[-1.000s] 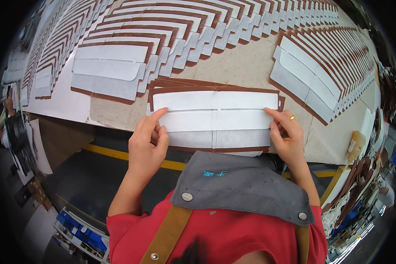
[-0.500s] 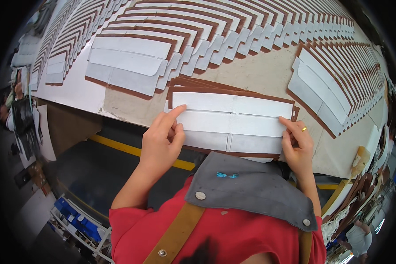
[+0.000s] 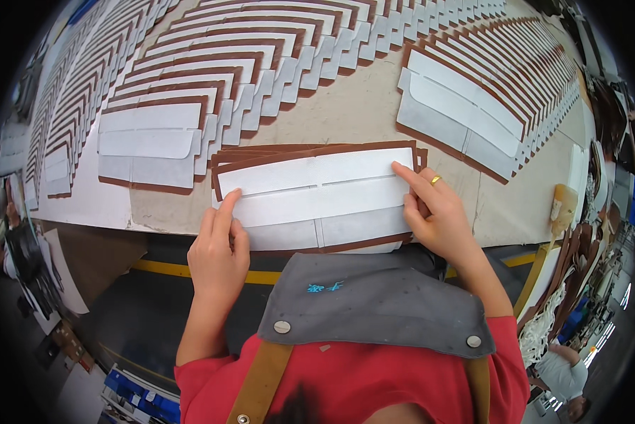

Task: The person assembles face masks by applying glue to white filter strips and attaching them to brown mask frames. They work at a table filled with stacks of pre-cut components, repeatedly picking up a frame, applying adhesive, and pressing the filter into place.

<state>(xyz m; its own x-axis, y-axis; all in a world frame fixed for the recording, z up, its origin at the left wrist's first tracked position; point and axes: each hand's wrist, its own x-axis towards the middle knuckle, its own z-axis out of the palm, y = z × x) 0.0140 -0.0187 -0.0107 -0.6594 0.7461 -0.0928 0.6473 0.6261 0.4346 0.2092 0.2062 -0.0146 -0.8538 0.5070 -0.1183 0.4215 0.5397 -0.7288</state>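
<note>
Far left: overlapping rows of brown-edged white panels [image 3: 148, 134] fan across the worktable [image 3: 331, 113]. My left hand [image 3: 218, 254] sits at the table's near edge, fingers together and extended, index fingertip pressing flat on the left end of the top panel [image 3: 317, 194]; nothing is pinched. That panel is a white rectangle with a brown border, lying on a small stack of like pieces at the near edge, centre. Its long axis runs left to right, tilted slightly so the right end points farther from me. My right hand [image 3: 434, 212], with a yellow ring [image 3: 435, 180], presses the panel's right end, index finger on top and thumb at the edge; I cannot tell whether it clamps. Further right: another fanned row [image 3: 473, 113].
</note>
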